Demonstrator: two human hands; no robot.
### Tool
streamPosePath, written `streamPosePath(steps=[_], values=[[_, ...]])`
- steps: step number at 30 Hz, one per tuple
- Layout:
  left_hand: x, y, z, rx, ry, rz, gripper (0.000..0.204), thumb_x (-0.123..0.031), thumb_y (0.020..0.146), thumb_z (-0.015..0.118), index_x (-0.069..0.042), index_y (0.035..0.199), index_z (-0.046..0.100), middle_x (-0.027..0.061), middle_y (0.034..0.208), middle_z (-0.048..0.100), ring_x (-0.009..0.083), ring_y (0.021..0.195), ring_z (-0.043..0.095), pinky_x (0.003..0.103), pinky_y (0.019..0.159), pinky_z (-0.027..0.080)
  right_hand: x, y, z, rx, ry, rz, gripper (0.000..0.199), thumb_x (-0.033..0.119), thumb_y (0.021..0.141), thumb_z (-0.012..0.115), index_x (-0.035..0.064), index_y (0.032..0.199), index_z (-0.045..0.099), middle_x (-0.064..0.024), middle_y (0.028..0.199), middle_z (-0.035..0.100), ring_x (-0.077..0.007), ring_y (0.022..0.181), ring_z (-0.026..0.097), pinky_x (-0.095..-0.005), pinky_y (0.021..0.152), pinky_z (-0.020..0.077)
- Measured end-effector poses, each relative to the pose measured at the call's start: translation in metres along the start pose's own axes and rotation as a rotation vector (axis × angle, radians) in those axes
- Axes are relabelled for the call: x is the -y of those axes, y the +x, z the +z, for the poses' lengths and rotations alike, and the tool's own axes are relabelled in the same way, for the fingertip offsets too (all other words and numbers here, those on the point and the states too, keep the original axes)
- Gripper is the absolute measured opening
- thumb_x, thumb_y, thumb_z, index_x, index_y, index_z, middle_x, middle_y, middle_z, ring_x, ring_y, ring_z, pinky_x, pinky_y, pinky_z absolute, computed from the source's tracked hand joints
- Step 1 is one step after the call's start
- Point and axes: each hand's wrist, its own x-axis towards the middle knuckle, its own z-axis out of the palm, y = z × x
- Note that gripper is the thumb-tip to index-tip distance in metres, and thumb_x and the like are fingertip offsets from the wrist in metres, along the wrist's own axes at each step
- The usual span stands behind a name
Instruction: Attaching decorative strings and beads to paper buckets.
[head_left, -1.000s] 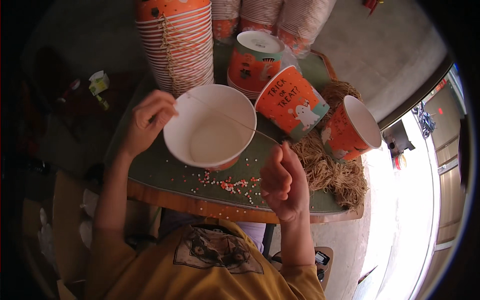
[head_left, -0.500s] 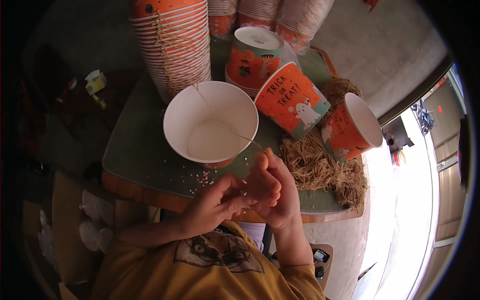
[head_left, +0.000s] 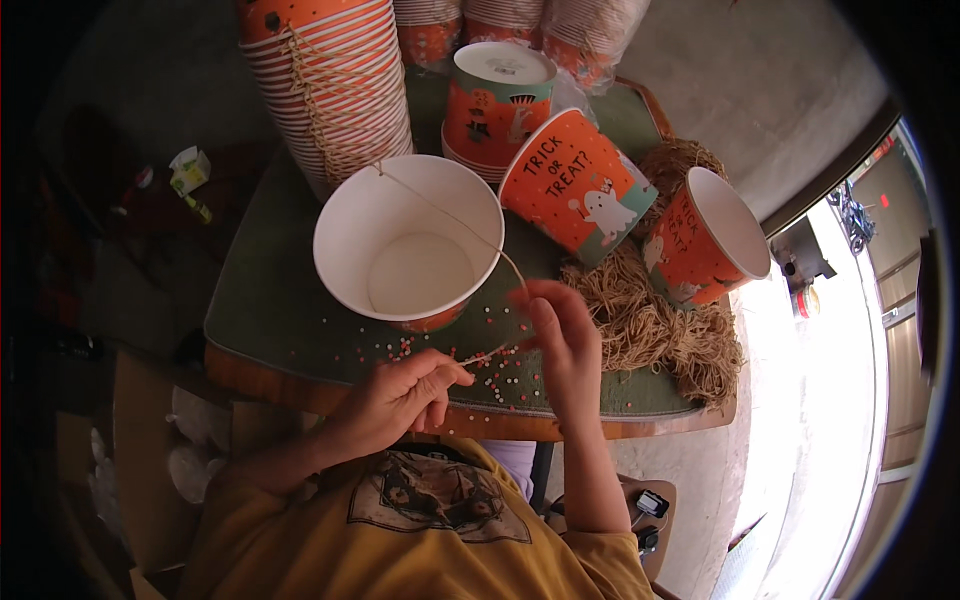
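Note:
An open paper bucket (head_left: 408, 222), white inside and orange outside, stands on the table in front of me. A thin tan string (head_left: 437, 209) runs from a hole at its far rim, across the mouth and over the right edge. My right hand (head_left: 563, 345) is closed on this string right of the bucket, its fingertips slightly blurred. In front of the bucket, my left hand (head_left: 405, 398) pinches the string's end between thumb and forefinger. A short length stretches between the hands. Small white and reddish dots (head_left: 497, 378) lie scattered on the green tabletop beneath them.
A tall stack of orange buckets (head_left: 335, 95) rises at the far left. Upturned buckets (head_left: 500, 105) and two tilted ones (head_left: 572, 190) (head_left: 705, 240) stand right. A bundle of tan strings (head_left: 650, 335) lies by them; a cardboard box (head_left: 155, 460) sits lower left.
My hands have moved apart, the left to the left and the string now showing between them. My right hand has turned and its fingers have opened out from their curl.

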Motion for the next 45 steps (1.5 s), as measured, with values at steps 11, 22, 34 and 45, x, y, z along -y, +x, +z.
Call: streamPosePath(steps=[11, 22, 34, 45], values=[[-0.028, 0.004, -0.015, 0.142, 0.595, -0.019, 0.009, -0.006, 0.09, 0.051, 0.0, 0.089, 0.057, 0.0128, 0.063, 0.062, 0.0288, 0.061, 0.065, 0.039, 0.056, 0.05, 0.017, -0.033, 0.019, 0.399, -0.426, -0.423, 0.028, 0.008, 0.086, 0.065, 0.0022, 0.112, 0.057, -0.0139, 0.099, 0.061, -0.0331, 0.088, 0.063, -0.0376, 0.073, 0.0529], [-0.052, 0.003, -0.032, 0.188, 0.475, -0.148, 0.023, -0.019, 0.098, 0.049, -0.002, 0.088, 0.06, 0.0078, 0.061, 0.061, 0.0196, 0.054, 0.062, 0.033, 0.052, 0.047, 0.011, -0.029, 0.018, 0.421, -0.279, -0.42, 0.012, 0.006, 0.082, 0.069, 0.0025, 0.091, 0.062, -0.0105, 0.087, 0.061, -0.0296, 0.078, 0.061, -0.0355, 0.066, 0.0499], [-0.051, 0.0, -0.027, -0.412, 0.952, 0.609, 0.015, -0.006, 0.082, 0.069, -0.005, 0.094, 0.06, 0.0065, 0.08, 0.06, 0.022, 0.072, 0.06, 0.035, 0.065, 0.047, -0.01, -0.034, 0.04, -0.011, -0.234, -0.271, 0.01, 0.003, 0.08, 0.07, 0.0046, 0.08, 0.06, -0.0031, 0.06, 0.052, -0.0092, 0.048, 0.048, -0.0241, 0.047, 0.04], [-0.04, 0.016, -0.034, -0.376, 1.138, 0.637, 0.021, -0.006, 0.077, 0.07, -0.008, 0.094, 0.058, 0.0044, 0.085, 0.055, 0.0245, 0.081, 0.055, 0.038, 0.072, 0.042, -0.024, -0.022, 0.059, -0.163, -0.257, -0.404, 0.018, 0.002, 0.078, 0.07, 0.0061, 0.081, 0.053, -0.0042, 0.058, 0.049, -0.0136, 0.046, 0.047, -0.0274, 0.044, 0.0394]])
